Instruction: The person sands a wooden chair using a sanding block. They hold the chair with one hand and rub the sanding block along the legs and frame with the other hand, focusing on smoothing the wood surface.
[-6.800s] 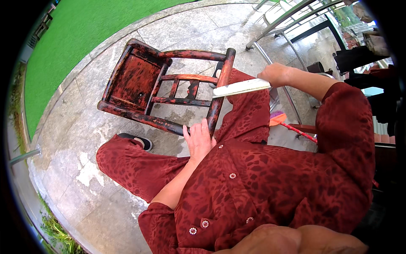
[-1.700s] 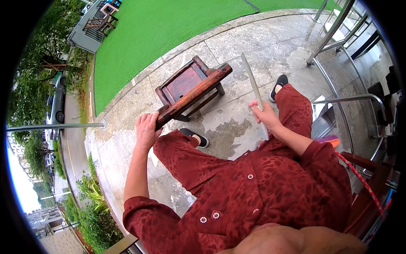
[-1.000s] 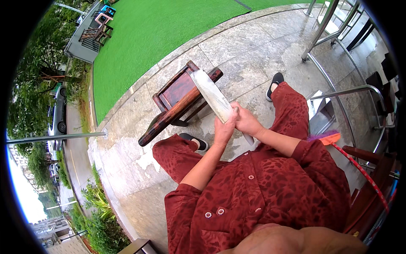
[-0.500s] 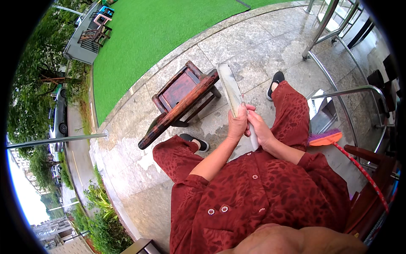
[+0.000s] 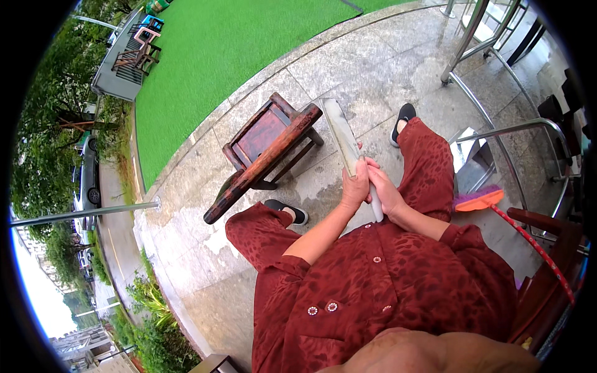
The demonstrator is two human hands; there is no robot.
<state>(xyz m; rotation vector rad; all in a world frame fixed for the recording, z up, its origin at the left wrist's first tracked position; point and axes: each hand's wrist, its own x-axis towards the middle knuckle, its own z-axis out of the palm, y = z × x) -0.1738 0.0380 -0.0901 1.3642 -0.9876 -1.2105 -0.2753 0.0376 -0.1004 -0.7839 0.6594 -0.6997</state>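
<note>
A long, flat, greyish-white blade-like tool (image 5: 341, 129) with a whitish handle (image 5: 377, 208) slants up and away from my lap. My left hand (image 5: 354, 188) is closed round it where the flat part meets the handle. My right hand (image 5: 388, 191) wraps the handle from the other side, its fingers pressed against the left hand's. The tool's exact kind cannot be made out. To the left of its far end stands a dark reddish-brown wooden chair (image 5: 261, 135), with a thick top rail near the tool's tip.
Stone paving (image 5: 205, 273) lies around my feet, with green artificial turf (image 5: 236, 43) beyond. At right are a metal-tube frame (image 5: 485, 118), a shiny dustpan (image 5: 471, 158) and an orange-and-purple broom (image 5: 479, 200) with a red handle. A metal rail (image 5: 87, 211) stands at left.
The view has shifted slightly. Both hands and the tool sit a touch lower and farther right in the picture, with the same two-handed hold.
</note>
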